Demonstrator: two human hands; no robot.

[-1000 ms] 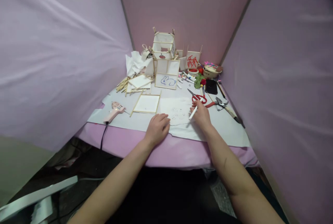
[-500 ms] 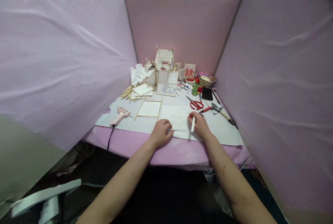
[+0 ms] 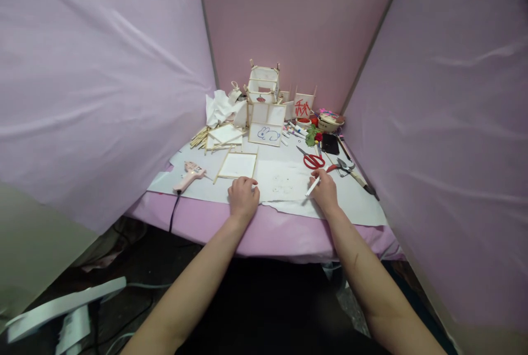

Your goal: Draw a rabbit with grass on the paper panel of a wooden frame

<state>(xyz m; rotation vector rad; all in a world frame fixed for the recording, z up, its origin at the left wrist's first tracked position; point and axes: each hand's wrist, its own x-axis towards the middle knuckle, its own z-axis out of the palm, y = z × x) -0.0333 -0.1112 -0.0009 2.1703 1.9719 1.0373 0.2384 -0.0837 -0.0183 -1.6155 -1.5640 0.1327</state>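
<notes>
My right hand point(image 3: 325, 190) is closed round a white pen point(image 3: 313, 186) whose tip points toward a sheet of white paper point(image 3: 284, 181) with faint pencil marks. That sheet lies flat between my hands on the table. My left hand point(image 3: 242, 199) rests with curled fingers on the paper covering near the sheet's left edge, just below a square wooden frame panel point(image 3: 237, 165). Nothing shows inside the left hand.
A pink glue gun point(image 3: 187, 176) lies at the left with its cord over the table edge. Red scissors point(image 3: 311, 159) and pliers point(image 3: 350, 171) lie to the right. At the back stand a paper lantern point(image 3: 263, 84), a rabbit panel point(image 3: 266, 133), sticks point(image 3: 201, 137), markers and bowls. Pink partitions point(image 3: 103, 69) enclose the table.
My left hand has slid left, off the marked sheet toward the frame panel. My right hand turned the pen from upright to slanted and shifted slightly right. The camera view shifted a little.
</notes>
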